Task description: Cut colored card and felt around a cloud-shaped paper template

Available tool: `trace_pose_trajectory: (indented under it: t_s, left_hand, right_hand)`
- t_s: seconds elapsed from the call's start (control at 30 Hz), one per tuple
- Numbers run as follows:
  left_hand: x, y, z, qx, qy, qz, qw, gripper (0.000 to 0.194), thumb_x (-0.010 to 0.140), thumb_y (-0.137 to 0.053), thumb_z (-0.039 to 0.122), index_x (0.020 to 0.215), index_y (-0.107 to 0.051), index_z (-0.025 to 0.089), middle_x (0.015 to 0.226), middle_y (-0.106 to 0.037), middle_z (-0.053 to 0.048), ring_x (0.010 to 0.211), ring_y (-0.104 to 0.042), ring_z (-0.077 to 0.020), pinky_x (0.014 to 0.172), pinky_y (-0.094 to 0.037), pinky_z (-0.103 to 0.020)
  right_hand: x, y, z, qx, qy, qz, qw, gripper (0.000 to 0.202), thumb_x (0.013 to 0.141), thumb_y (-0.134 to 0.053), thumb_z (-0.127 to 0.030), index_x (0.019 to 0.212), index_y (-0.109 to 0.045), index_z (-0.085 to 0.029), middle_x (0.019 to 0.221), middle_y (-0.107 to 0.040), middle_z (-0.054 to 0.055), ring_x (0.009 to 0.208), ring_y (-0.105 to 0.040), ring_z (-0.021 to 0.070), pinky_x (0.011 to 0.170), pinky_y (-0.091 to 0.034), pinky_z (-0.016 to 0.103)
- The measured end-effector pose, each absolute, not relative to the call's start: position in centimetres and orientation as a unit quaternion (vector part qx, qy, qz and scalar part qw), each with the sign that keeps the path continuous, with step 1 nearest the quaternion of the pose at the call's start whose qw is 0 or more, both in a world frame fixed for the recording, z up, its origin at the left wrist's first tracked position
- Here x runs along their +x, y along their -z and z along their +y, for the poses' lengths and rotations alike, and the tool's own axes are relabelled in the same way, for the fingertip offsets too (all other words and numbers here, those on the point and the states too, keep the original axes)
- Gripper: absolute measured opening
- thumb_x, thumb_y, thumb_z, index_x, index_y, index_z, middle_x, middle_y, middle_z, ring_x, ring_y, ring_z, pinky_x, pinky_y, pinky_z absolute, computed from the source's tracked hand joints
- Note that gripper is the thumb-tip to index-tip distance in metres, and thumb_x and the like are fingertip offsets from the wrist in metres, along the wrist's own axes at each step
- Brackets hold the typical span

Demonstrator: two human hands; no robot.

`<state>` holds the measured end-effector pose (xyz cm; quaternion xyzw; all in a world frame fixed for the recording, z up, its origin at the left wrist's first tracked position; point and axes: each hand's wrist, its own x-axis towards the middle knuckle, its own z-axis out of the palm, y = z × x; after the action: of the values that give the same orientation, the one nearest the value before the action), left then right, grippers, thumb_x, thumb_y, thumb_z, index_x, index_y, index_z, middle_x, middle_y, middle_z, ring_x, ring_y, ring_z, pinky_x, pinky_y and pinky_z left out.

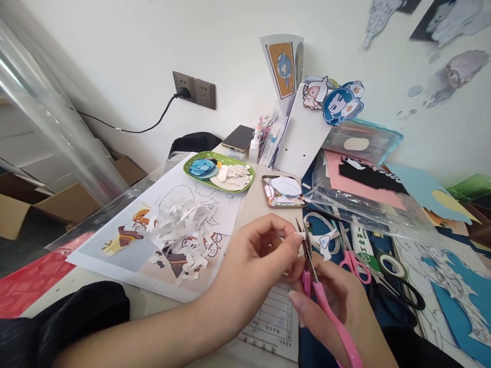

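Note:
My left hand [264, 255] pinches a small white paper piece [324, 240] between thumb and fingertips. On the paper's right part is a small blue triangular mark. My right hand [337, 296] grips pink-handled scissors [326, 306], whose parted blades point up and cross the paper close to my left fingertips. Beneath my wrists lies a printed form sheet [272, 322]. A heap of white paper strips [187, 220] sits to the left on printed drawing sheets [126, 266].
A green tray [245, 188] holds blue and white cut paper pieces; a small tin [284, 205] of cutouts stands nearby. Right of my hands lie another pair of pink scissors [353, 263], black scissors [402, 294], tape [391, 265] and a glue tube [364, 245]. A phone [238, 138] rests behind.

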<state>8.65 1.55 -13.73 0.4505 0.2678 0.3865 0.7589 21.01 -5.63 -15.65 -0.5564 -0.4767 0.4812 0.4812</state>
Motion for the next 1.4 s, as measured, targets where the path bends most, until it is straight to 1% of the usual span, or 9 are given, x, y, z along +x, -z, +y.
trace_pose_trajectory:
  t_s: [0.13, 0.27, 0.4, 0.57, 0.73, 0.9, 1.07, 1.23, 1.4]
  left_hand:
    - [8.6, 13.6, 1.4, 0.446, -0.385, 0.265, 0.763, 0.015, 0.085, -0.059, 0.021, 0.072, -0.053, 0.017, 0.052, -0.052, 0.006, 0.049, -0.051, -0.0059, 0.049, -0.039, -0.015]
    - [8.6, 13.5, 1.4, 0.437, -0.387, 0.264, 0.768, 0.016, 0.084, -0.059, 0.019, 0.071, -0.052, 0.017, 0.050, -0.051, 0.007, 0.048, -0.050, -0.0056, 0.049, -0.040, -0.015]
    - [8.6, 13.4, 1.4, 0.433, -0.387, 0.259, 0.772, 0.015, 0.085, -0.059, 0.020, 0.072, -0.053, 0.018, 0.051, -0.051, 0.007, 0.048, -0.051, -0.0055, 0.049, -0.040, -0.015]
    - [8.5, 13.4, 1.4, 0.430, -0.390, 0.254, 0.774, 0.014, 0.084, -0.058, 0.017, 0.071, -0.053, 0.017, 0.051, -0.051, 0.006, 0.049, -0.052, -0.0055, 0.049, -0.041, -0.014]
    - [8.7, 13.2, 1.4, 0.417, -0.393, 0.250, 0.780, 0.015, 0.082, -0.060, 0.016, 0.069, -0.054, 0.017, 0.052, -0.051, 0.006, 0.049, -0.050, -0.0051, 0.048, -0.041, -0.014]
    - [8.6, 13.0, 1.6, 0.406, -0.389, 0.248, 0.789, 0.015, 0.080, -0.061, 0.015, 0.067, -0.055, 0.016, 0.052, -0.048, 0.007, 0.049, -0.047, -0.0044, 0.048, -0.039, -0.013]
    - [8.5, 13.2, 1.7, 0.423, -0.392, 0.261, 0.774, 0.014, 0.080, -0.062, 0.016, 0.067, -0.056, 0.016, 0.052, -0.044, 0.007, 0.048, -0.045, -0.0050, 0.047, -0.036, -0.015]
    - [8.4, 13.4, 2.0, 0.464, -0.392, 0.288, 0.740, 0.014, 0.078, -0.064, 0.018, 0.066, -0.058, 0.015, 0.055, -0.050, 0.005, 0.050, -0.040, -0.0050, 0.047, -0.033, -0.016]
    - [8.3, 13.6, 2.4, 0.470, -0.382, 0.269, 0.749, 0.012, 0.079, -0.062, 0.016, 0.068, -0.059, 0.015, 0.058, -0.053, 0.005, 0.050, -0.043, -0.0047, 0.047, -0.035, -0.015]
  right_hand:
    - [21.0, 15.7, -5.9, -0.563, -0.476, -0.477, 0.478, 0.017, 0.070, -0.067, -0.024, 0.068, -0.051, -0.021, 0.057, -0.040, -0.007, 0.049, -0.037, 0.0102, 0.045, -0.033, 0.020]
    - [21.0, 15.8, -5.9, -0.564, -0.469, -0.485, 0.477, 0.017, 0.072, -0.066, -0.027, 0.068, -0.051, -0.021, 0.057, -0.042, -0.006, 0.050, -0.039, 0.0110, 0.046, -0.035, 0.021]
    - [21.1, 15.7, -5.9, -0.561, -0.455, -0.493, 0.485, 0.014, 0.070, -0.068, -0.022, 0.068, -0.054, -0.021, 0.056, -0.044, -0.006, 0.049, -0.040, 0.0105, 0.045, -0.035, 0.020]
    - [21.1, 15.6, -5.8, -0.554, -0.433, -0.505, 0.500, 0.013, 0.070, -0.067, -0.018, 0.067, -0.056, -0.022, 0.057, -0.049, -0.006, 0.050, -0.046, 0.0109, 0.048, -0.041, 0.020]
    - [21.2, 15.7, -5.9, -0.561, -0.440, -0.498, 0.493, 0.012, 0.070, -0.067, -0.014, 0.069, -0.059, -0.023, 0.057, -0.054, -0.006, 0.049, -0.050, 0.0102, 0.046, -0.042, 0.018]
    - [21.4, 15.7, -5.9, -0.563, -0.433, -0.504, 0.492, 0.011, 0.070, -0.066, -0.014, 0.069, -0.060, -0.023, 0.058, -0.056, -0.005, 0.046, -0.047, 0.0090, 0.044, -0.041, 0.018]
    - [21.6, 15.5, -5.8, -0.558, -0.442, -0.510, 0.484, 0.009, 0.072, -0.064, -0.014, 0.071, -0.061, -0.023, 0.056, -0.055, -0.006, 0.044, -0.044, 0.0086, 0.042, -0.039, 0.018]
    - [21.6, 15.4, -5.5, -0.575, -0.444, -0.508, 0.463, 0.010, 0.069, -0.064, -0.013, 0.070, -0.061, -0.022, 0.054, -0.052, -0.006, 0.043, -0.044, 0.0088, 0.042, -0.039, 0.019]
    - [21.8, 15.0, -5.3, -0.596, -0.444, -0.512, 0.431, 0.007, 0.069, -0.064, -0.016, 0.071, -0.061, -0.022, 0.053, -0.047, -0.007, 0.043, -0.038, 0.0077, 0.042, -0.037, 0.018]
